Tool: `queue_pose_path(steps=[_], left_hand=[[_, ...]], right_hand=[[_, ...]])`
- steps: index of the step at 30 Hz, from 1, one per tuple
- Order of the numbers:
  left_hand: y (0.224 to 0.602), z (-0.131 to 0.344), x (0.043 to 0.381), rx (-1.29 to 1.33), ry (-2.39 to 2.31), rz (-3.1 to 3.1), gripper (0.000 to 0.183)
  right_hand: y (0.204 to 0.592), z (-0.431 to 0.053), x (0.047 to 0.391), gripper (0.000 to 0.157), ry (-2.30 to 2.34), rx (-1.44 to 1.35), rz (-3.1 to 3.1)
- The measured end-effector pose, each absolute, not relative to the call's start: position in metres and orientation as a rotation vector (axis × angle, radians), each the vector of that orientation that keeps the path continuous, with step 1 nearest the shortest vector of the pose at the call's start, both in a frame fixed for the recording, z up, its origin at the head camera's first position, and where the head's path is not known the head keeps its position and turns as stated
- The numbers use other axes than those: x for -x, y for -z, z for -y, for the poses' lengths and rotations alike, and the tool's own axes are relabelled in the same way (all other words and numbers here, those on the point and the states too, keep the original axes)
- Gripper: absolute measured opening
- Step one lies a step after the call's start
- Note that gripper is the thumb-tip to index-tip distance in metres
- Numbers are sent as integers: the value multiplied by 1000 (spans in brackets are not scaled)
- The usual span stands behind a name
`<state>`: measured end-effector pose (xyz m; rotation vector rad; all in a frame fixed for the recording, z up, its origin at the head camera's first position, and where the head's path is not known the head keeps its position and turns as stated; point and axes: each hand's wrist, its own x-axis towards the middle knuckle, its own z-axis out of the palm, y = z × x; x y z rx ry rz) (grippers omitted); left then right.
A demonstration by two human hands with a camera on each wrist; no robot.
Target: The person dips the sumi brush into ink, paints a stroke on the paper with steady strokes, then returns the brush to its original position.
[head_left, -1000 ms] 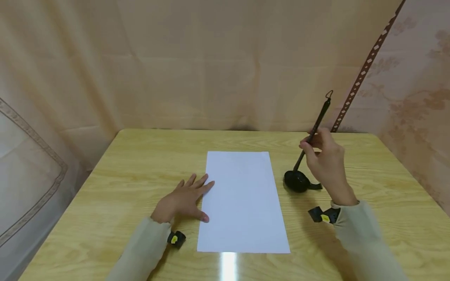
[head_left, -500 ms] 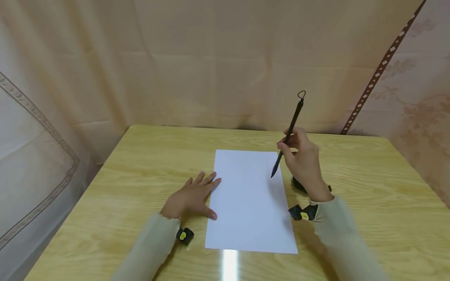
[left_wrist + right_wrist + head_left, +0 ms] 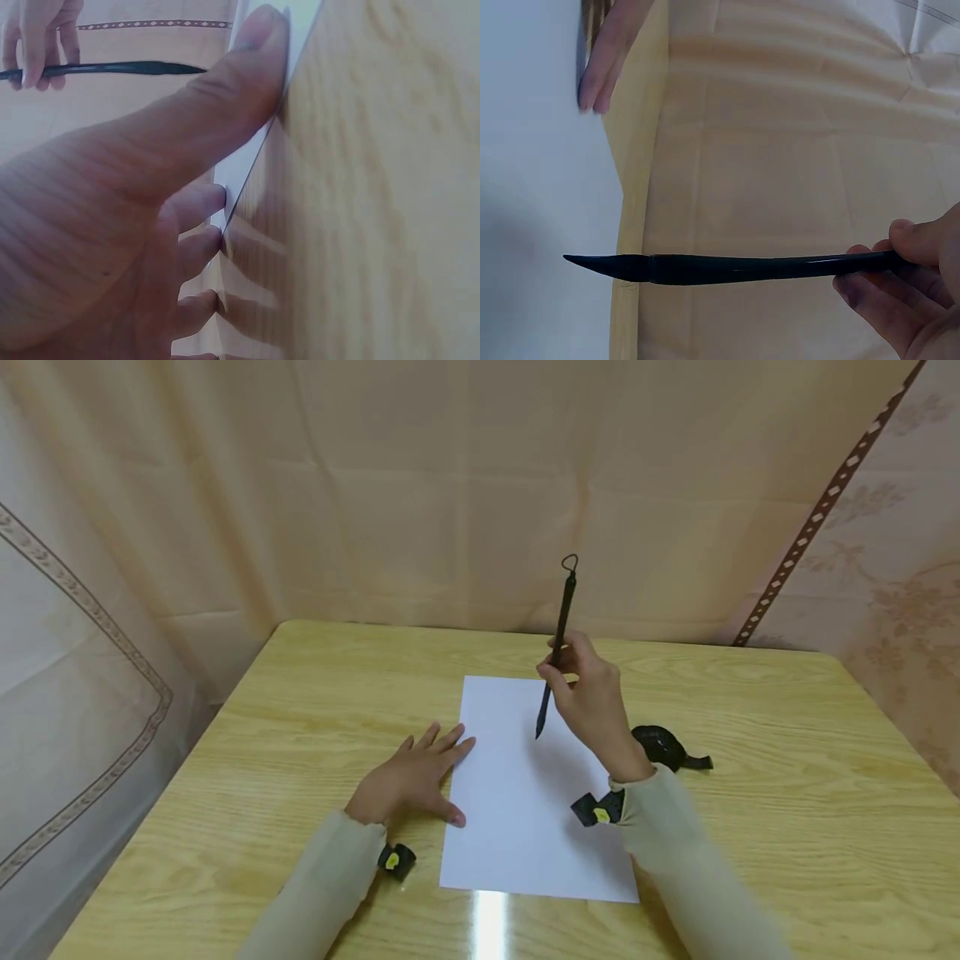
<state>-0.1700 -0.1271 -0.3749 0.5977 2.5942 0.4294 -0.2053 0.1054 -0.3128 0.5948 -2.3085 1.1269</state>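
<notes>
A dark calligraphy brush [image 3: 562, 614] with a hanging loop at its top is pinched by my right hand [image 3: 596, 702]. It stands nearly upright, its pointed dark tip above the upper part of a white sheet of paper [image 3: 502, 827]. The right wrist view shows the brush [image 3: 727, 270] lengthwise, thumb and fingers gripping its shaft. My left hand [image 3: 412, 781] lies spread at the paper's left edge, thumb and fingertips resting on the sheet. In the left wrist view the left thumb [image 3: 225, 90] presses along the paper's edge and overlaps the brush tip.
A black inkstone-like dish [image 3: 660, 746] with a short handle sits right of the paper, partly behind my right wrist. The wood-grain table [image 3: 787, 827] ends at a beige curtain [image 3: 390, 510]. Small dark devices with yellow marks are strapped at both wrists.
My right hand has lifted the brush from the black dish and carried it left over the paper. The left hand stays on the sheet's edge. The view has shifted slightly.
</notes>
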Motion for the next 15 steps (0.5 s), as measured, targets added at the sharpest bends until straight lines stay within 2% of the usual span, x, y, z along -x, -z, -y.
queue_pose_path(steps=[15], left_hand=[[375, 127, 171, -602, -406, -2596, 110]], right_hand=[[319, -74, 207, 22, -1211, -682, 2267]])
